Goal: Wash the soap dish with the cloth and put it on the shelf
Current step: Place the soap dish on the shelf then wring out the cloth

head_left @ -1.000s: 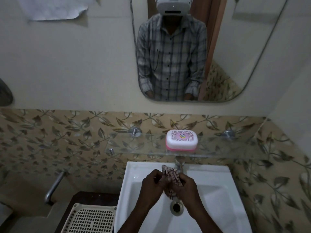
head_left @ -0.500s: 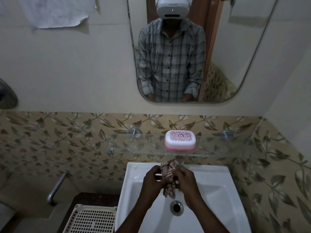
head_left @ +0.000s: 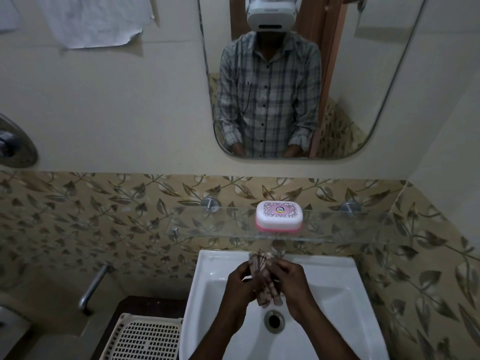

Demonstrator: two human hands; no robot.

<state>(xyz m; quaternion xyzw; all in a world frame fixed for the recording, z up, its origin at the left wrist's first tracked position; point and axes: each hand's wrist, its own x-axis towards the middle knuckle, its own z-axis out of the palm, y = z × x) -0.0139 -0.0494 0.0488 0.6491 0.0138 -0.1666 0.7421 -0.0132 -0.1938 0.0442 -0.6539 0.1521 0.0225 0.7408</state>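
This is a small bathroom with leaf tiles on the wall and a white sink (head_left: 207, 271) under the hands. Both hands are over the sink, close together, with the drain (head_left: 274, 320) just below them.

The left hand (head_left: 236, 287) and the right hand (head_left: 294, 284) each have their fingers curled round the cloth (head_left: 259, 265). The cloth is bunched up between them. One end sticks up past the fingers and the other end hangs down toward the drain. It looks like the hands are rubbing or squeezing the cloth to get it ready. I cannot tell if water is running.

The soap dish (head_left: 279, 216) is up above the hands and a little past them. It sits on the glass shelf (head_left: 345, 229) with its lid on. No hand touches it. So I think the washing of the dish has not begun.

What could go wrong? The shelf is glass and hard to see. A hand going up fast could bump its front edge. Wet fingers are slippy, so the dish could slide out and drop into the sink, and the lid could pop off. If there is soap inside, it could fall out too. If one hand lets go of the cloth, it could flop down over the drain.

A white basket (head_left: 145, 341) sits to the left of the left hand.
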